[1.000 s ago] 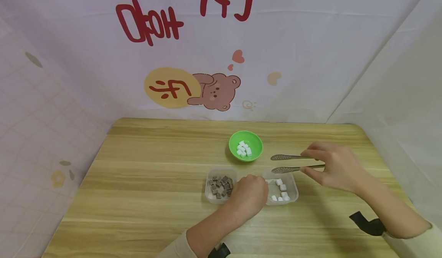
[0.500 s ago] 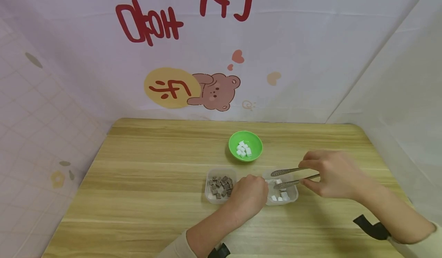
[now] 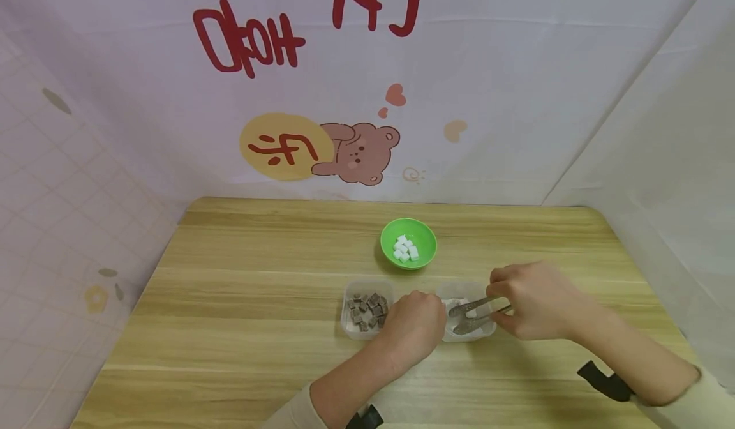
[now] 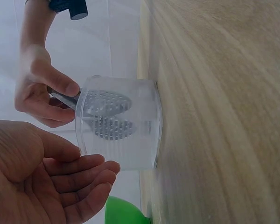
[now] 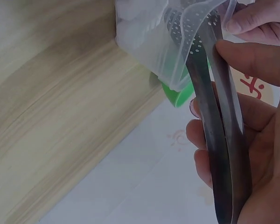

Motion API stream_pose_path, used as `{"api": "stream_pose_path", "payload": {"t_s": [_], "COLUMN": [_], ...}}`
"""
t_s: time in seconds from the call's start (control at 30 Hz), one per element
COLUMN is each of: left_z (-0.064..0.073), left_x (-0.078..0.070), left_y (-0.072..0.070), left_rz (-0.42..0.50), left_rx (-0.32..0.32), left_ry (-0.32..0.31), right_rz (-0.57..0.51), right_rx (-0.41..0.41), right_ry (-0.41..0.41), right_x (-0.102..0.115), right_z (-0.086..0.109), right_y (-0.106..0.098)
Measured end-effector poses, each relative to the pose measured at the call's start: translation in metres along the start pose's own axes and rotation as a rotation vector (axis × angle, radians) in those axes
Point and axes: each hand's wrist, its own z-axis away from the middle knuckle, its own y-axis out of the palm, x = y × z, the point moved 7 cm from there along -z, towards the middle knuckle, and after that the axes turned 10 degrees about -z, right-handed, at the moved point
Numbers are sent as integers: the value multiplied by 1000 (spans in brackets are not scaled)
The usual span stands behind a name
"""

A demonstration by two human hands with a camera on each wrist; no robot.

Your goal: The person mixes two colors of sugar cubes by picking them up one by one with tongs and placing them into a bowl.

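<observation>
My left hand [image 3: 418, 323] pinches the rim of the right-hand clear plastic container [image 4: 144, 93] between thumb and fingers. My right hand [image 3: 534, 298] holds metal tongs [image 5: 210, 102], thumb on one arm and fingers on the other. Their perforated tips reach down inside that container, a little apart, as the left wrist view shows through its wall. White cubes lie in there, mostly hidden by the tongs in the head view. Behind, a green bowl [image 3: 430, 260] holds several white cubes [image 3: 404, 248].
A second clear container [image 3: 367, 282] with several brown cubes [image 3: 376, 301] stands left of my left hand, which covers its right edge. All stand on a wood-grain table [image 3: 247, 327]. A white printed curtain [image 3: 482, 97] hangs behind the far edge.
My right hand has moved down and slightly left, bringing the tongs from above the container into it. Their tips have drawn closer together. My left hand has stayed at the rim.
</observation>
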Motion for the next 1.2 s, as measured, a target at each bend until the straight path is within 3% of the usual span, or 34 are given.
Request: {"api": "stream_pose_path", "payload": {"t_s": [0.43,0.77,1.2], "left_z": [-1,1,0], "left_x": [0,-1,0], "left_y": [1,-1,0], "left_rz": [-8,-19,-26], "left_rx": [11,4,19], "left_ry": [-32,1,-19], "right_rz": [-43,-48,-78], "right_rx": [51,-57,-196], "right_ry": [-26,-70,13], "right_x": [5,4,-8], "right_z": [-3,3,16], "right_y": [13,7,-15]}}
